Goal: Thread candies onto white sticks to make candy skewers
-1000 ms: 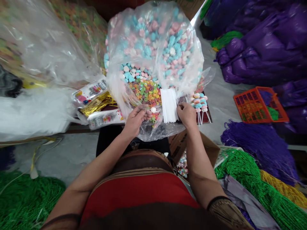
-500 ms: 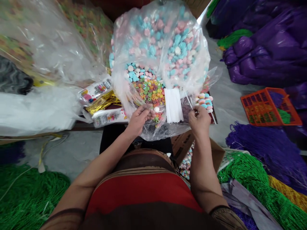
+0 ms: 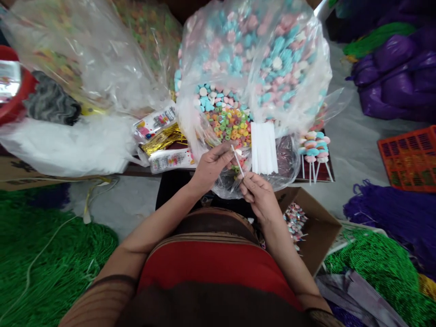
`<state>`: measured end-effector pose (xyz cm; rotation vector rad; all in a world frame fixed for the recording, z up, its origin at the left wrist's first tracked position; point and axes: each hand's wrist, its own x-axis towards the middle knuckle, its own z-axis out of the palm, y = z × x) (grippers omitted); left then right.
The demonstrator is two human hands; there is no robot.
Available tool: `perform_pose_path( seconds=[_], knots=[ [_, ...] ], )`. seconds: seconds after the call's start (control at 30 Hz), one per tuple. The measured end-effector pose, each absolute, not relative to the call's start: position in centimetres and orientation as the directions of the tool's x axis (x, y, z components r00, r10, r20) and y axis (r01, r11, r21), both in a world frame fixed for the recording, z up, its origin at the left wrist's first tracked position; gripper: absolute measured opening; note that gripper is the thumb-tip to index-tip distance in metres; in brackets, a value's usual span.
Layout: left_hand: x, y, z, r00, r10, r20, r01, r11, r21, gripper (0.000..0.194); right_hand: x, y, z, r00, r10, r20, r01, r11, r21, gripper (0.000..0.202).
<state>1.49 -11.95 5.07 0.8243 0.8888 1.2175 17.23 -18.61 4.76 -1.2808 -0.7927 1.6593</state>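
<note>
A thin white lollipop stick slants between my hands, its lower end pinched in my right hand. At the stick's upper end, my left hand has its fingers pressed together; whatever they hold is hidden. Just behind them lie ring-shaped fruit-coloured gummies in an opened clear bag. Pink, blue and white candies spill from the big clear bag beyond. To the right of the gummies is a bundle of white sticks. Several candy skewers on sticks rest at the table's right corner.
Printed packets and gold twist ties lie left of the gummies. A cardboard box holding wrapped sweets stands low on my right. Green cord, purple cord and an orange crate are on the floor.
My right hand has moved left from beside the skewers, bringing the stick to my left hand. A white candy seen at my left fingertips is now out of sight. The view has shifted left.
</note>
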Motion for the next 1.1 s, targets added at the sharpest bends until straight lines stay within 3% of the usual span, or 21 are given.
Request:
perform_pose_path(
  seconds=[0.27, 0.37, 0.47, 0.53, 0.63, 0.73, 0.8, 0.9, 1.0, 1.1],
  knots=[
    [1.4, -11.6, 5.2, 0.105, 0.985, -0.135, -0.410, 0.167, 0.897, 0.014, 17.5, -19.0, 4.7, -0.089, 0.909, -0.407, -0.279, -0.415, -0.866, 0.031],
    [1.1, -11.3, 4.6, 0.080, 0.981, -0.175, -0.438, 0.192, 0.878, 0.023, 18.7, -19.1, 5.4, -0.050, 0.948, -0.315, -0.259, -0.317, -0.912, 0.034],
    [0.9, -11.3, 3.9, 0.151, 0.971, -0.188, -0.418, 0.235, 0.878, 0.038, 20.4, -19.1, 6.5, 0.007, 0.991, -0.136, -0.253, -0.129, -0.959, 0.048],
    [0.9, -11.7, 3.6, 0.239, 0.954, -0.178, -0.351, 0.256, 0.901, 0.042, 21.1, -18.9, 6.9, 0.091, 0.994, -0.052, -0.254, -0.027, -0.967, 0.051],
    [1.1, -12.4, 3.5, 0.435, 0.887, -0.157, -0.138, 0.238, 0.961, 0.036, 21.2, -18.3, 7.0, 0.291, 0.956, -0.021, -0.242, 0.052, -0.969, 0.035],
    [1.2, -12.5, 3.9, 0.575, 0.812, -0.104, 0.150, 0.020, 0.988, 0.021, 21.0, -17.6, 6.6, 0.469, 0.882, 0.037, -0.219, 0.157, -0.963, 0.029],
    [1.3, -11.9, 4.2, 0.555, 0.832, 0.006, 0.326, -0.224, 0.919, 0.021, 20.9, -17.3, 6.4, 0.514, 0.856, 0.059, -0.225, 0.200, -0.954, 0.032],
    [1.5, -10.4, 4.3, 0.515, 0.842, 0.161, 0.584, -0.482, 0.653, 0.032, 21.0, -17.5, 6.6, 0.445, 0.896, 0.009, -0.276, 0.146, -0.950, 0.034],
    [1.8, -8.9, 3.8, 0.564, 0.810, 0.162, 0.720, -0.578, 0.383, 0.032, 20.8, -17.9, 6.6, 0.346, 0.937, -0.050, -0.334, 0.073, -0.940, 0.033],
    [2.1, -8.0, 3.3, 0.584, 0.799, 0.146, 0.755, -0.600, 0.263, 0.031, 20.4, -18.3, 6.2, 0.317, 0.944, -0.094, -0.351, 0.024, -0.936, 0.034]
  ],
)
